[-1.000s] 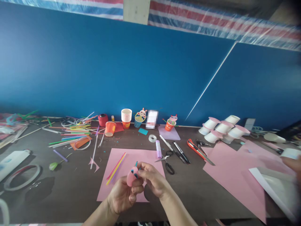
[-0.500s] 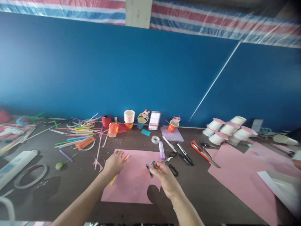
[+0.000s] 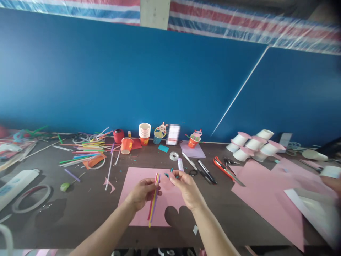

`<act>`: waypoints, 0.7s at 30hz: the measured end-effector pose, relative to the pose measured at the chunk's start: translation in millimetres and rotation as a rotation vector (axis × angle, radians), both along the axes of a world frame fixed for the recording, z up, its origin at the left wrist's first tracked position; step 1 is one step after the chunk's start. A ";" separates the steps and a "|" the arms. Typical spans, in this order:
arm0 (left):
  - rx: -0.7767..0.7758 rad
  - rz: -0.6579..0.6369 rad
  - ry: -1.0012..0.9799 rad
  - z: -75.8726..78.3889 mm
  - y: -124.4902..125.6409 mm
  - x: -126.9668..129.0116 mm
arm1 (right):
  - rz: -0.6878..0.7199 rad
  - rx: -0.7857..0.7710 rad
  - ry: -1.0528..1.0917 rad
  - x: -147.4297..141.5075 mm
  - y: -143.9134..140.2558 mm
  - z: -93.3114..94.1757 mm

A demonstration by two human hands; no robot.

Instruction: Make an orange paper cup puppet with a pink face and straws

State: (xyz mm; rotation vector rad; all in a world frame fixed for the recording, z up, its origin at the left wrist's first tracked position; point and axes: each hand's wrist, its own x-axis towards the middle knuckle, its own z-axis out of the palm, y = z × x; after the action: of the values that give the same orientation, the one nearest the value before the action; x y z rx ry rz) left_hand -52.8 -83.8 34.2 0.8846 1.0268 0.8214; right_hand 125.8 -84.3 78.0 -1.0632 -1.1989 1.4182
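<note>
A few coloured straws (image 3: 153, 197) are pinched upright in the closed left hand (image 3: 142, 193), lifted off the pink sheet (image 3: 138, 209) where they lay half a second ago. A small pink face piece (image 3: 167, 181) (teal bits attached) is gripped by the right hand (image 3: 185, 185), just beside the straws, seemingly for joining. Scissors (image 3: 194, 173) lie beyond the sheet on the table (image 3: 80, 209).

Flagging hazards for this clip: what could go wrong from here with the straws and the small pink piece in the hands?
The left hand pinches the straws only near their tops, so they could slip or swing. The right hand holds the small pink piece by fingertips; it may drop onto the pink sheet and be hard to spot.
</note>
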 end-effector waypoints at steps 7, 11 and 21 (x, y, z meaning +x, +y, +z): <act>-0.133 0.057 -0.268 7.2 -3.6 12.1 | -0.064 0.002 -0.019 -6.8 15.6 3.8; -0.174 0.069 -0.309 5.9 -2.8 10.9 | -0.089 0.018 -0.045 -5.9 18.7 1.1; -0.003 0.087 -0.199 14.3 -16.3 19.5 | -0.051 0.050 -0.145 -10.9 16.9 -2.9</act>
State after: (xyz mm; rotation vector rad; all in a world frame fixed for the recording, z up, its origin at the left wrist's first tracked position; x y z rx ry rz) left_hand -33.3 -100.1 48.4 0.7433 0.8957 0.9607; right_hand 114.9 -67.5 75.1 -1.1695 -1.2946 1.2835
